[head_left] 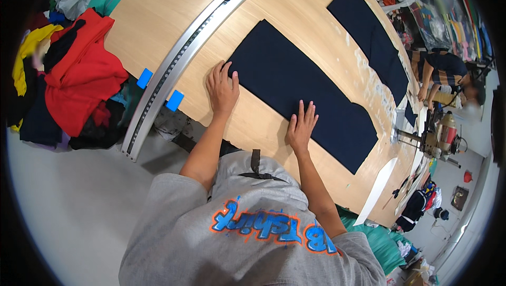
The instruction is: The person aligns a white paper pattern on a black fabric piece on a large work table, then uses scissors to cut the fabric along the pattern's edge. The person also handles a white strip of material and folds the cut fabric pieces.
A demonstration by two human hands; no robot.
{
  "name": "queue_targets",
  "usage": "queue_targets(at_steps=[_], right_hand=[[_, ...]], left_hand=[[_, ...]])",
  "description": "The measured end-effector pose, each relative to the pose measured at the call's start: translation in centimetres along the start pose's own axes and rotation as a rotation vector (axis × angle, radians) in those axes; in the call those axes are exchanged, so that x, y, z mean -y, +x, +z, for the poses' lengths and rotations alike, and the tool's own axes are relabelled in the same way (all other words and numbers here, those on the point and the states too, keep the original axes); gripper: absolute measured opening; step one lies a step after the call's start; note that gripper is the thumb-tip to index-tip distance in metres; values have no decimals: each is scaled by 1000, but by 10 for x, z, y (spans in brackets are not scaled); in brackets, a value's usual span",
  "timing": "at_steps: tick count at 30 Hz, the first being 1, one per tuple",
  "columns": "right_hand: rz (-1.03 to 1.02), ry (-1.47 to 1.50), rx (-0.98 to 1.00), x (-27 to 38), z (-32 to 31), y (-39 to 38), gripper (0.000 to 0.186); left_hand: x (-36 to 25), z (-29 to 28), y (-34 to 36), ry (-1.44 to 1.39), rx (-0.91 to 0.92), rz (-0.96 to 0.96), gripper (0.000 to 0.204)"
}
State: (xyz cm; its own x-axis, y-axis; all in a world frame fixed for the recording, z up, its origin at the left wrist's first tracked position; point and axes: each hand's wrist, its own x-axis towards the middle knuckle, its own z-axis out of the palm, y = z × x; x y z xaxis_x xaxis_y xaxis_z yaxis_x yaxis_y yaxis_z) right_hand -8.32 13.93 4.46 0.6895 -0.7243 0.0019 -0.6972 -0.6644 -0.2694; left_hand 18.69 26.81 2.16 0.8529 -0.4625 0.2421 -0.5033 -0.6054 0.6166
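A dark navy fabric piece (298, 85), with straight long sides and a curved notch near its right end, lies flat on the wooden table (263, 138). My left hand (222, 88) rests at its left corner, fingers spread over the edge and onto the wood. Further right, my right hand (301, 128) touches the lower long edge with open, outstretched fingers. Neither hand holds anything.
A metal rail (182, 59) with blue blocks (174, 101) crosses the table's left. Heaped garments (79, 80) sit at left. Another dark piece (369, 43) lies behind, near a cutting machine (443, 136) and a co-worker (437, 70). A white strip (377, 191) lies lower right.
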Motion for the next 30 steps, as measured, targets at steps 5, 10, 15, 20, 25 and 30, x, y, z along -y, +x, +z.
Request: queue_targets(at_steps=[5, 10, 15, 20, 25, 30], right_hand=[[34, -28, 49, -15, -7, -34, 57], [124, -59, -22, -29, -4, -71, 57], [364, -45, -154, -42, 5, -108, 61], [696, 18, -182, -77, 7, -181, 67], [803, -3, 0, -88, 0, -234, 70], [818, 99, 84, -91, 1, -246, 74]], left_hand=[[-1, -1, -6, 130, 119, 250, 53], [2, 11, -10, 173, 169, 429, 53], [15, 18, -15, 312, 206, 446, 53], [-1, 13, -36, 271, 289, 635, 54], [-10, 6, -64, 247, 324, 548, 55], [-13, 8, -64, 270, 298, 542, 57]])
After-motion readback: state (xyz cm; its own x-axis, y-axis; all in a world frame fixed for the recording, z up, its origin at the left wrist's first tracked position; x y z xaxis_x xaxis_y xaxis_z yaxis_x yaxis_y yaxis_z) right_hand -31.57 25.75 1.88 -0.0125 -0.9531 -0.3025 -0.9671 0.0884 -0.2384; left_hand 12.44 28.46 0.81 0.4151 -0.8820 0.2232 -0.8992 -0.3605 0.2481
